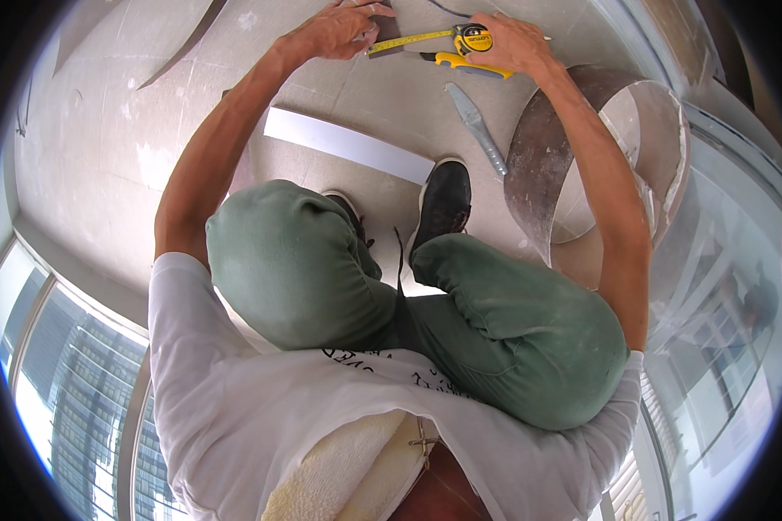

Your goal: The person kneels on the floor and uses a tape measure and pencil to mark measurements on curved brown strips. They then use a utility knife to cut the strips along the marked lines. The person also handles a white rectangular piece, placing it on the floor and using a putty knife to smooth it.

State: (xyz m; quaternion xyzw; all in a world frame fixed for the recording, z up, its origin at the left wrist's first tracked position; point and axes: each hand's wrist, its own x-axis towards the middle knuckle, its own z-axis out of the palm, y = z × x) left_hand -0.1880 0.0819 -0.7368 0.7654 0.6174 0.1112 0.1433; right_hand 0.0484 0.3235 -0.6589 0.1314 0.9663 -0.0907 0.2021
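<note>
Over at nine o'clock from the left hand point(343, 31), I see a curved dark strip point(187, 48). That hand's fingers rest at the free end of the tape measure point(472, 38), by a dark piece point(389, 24); whether they pinch it, I can't tell. A white strip point(347, 146) lies toward six. The drawn-out blade point(419, 37) points toward nine from the right hand point(513, 42), its long axis nearly nine-to-three, tipped slightly up at the right. It's thin, yellow and marked; the case is rounded, black and yellow, clasped in the right hand, the nearer one. A yellow-handled tool point(473, 65) sits just below at six, a grey tool point(473, 124) beyond. At five o'clock curls a broad brown band point(530, 148).
</note>
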